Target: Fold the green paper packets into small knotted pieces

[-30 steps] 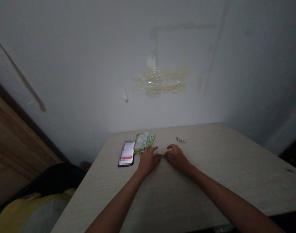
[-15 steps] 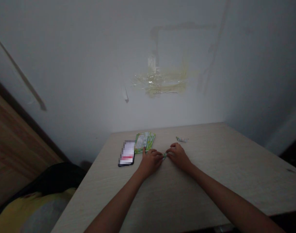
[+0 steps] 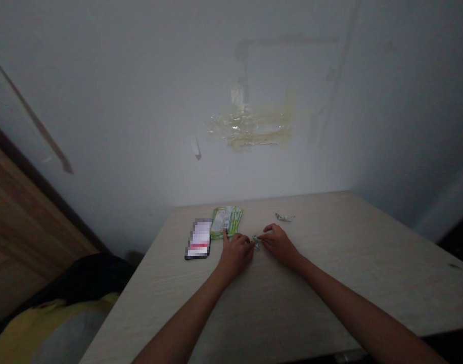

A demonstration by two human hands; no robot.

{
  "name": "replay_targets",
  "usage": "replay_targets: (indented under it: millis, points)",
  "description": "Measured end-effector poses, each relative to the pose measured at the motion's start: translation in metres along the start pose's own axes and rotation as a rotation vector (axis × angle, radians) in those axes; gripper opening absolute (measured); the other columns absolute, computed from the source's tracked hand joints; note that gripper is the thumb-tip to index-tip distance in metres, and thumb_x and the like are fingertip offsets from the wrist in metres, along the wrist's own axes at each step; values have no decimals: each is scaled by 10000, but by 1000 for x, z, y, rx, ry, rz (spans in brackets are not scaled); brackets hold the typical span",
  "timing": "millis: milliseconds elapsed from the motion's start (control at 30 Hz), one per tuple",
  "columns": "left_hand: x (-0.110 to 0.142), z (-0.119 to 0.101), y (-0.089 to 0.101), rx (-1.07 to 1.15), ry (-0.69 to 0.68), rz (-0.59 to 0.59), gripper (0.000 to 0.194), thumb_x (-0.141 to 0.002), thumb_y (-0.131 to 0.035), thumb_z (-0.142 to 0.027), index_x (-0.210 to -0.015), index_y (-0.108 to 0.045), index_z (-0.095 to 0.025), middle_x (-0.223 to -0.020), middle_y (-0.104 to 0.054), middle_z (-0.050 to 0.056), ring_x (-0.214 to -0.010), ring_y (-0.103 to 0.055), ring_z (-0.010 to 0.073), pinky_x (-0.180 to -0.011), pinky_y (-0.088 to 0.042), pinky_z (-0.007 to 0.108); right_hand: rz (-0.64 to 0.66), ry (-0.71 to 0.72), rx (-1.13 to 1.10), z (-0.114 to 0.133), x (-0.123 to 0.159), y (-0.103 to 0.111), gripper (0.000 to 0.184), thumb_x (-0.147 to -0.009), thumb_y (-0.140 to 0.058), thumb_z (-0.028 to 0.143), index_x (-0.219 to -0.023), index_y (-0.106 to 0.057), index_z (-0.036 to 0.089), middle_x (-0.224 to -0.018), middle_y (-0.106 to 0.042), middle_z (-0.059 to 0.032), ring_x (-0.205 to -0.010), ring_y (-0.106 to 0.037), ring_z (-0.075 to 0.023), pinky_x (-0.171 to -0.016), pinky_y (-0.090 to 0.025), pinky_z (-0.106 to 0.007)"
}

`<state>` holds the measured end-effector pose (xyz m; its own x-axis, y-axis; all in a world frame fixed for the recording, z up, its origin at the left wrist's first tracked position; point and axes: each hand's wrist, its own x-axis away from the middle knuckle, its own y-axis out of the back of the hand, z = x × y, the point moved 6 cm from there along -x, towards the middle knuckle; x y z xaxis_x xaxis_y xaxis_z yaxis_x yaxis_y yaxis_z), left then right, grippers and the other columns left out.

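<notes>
Between my two hands, at the middle of the table, is a small folded green-and-white piece of paper [image 3: 256, 242]. My left hand [image 3: 237, 253] pinches its left side, with the thumb and fingertips partly hidden. From the right, my right hand [image 3: 280, 246] has its fingertips closed at the paper's edge, while one finger sits a little higher and apart. Just beyond my left hand lies a fanned stack of green-and-white printed cards or packets [image 3: 227, 221]. Past my right hand rests another small folded green-and-white piece [image 3: 284, 217].
A phone [image 3: 199, 240] with a blurred lit screen lies left of the stack. The pale wooden table [image 3: 353, 237] meets a white wall [image 3: 140, 101] with tape remnants [image 3: 250, 131]. Yellow and grey cloth [image 3: 64, 328] is at lower left, beside a wooden panel [image 3: 11, 227].
My right fingers have shifted slightly and one has lifted apart from the paper. More of the small folded piece shows between my hands. The phone and stack have stayed put.
</notes>
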<state>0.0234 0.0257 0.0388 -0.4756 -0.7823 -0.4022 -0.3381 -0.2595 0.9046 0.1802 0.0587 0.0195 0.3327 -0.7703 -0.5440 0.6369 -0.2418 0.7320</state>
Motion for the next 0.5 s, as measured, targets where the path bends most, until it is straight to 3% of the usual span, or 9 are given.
replay_targets:
  millis: [200, 500]
  points:
    - [0, 2, -3, 17, 19, 5, 251, -892, -544, -269, -1094, -672, -346, -1006, -675, 20, -1065, -539, 226, -1113, 14, 664, 37, 19, 2, 4, 2, -2, 171, -831, -656, 240, -957, -757, 295, -1078, -577, -75, -996, -553, -203, -900, -446, -365]
    - [-1, 4, -6, 21, 15, -18, 239, -881, -567, -260, -1075, -682, -342, -1029, -685, 21, -1134, -507, 263, -1072, -43, 723, 90, -38, 174, 9, 1, -4, 160, -852, -635, 269, -949, -762, 284, -1034, -595, -79, -981, -543, -203, -886, -429, -350]
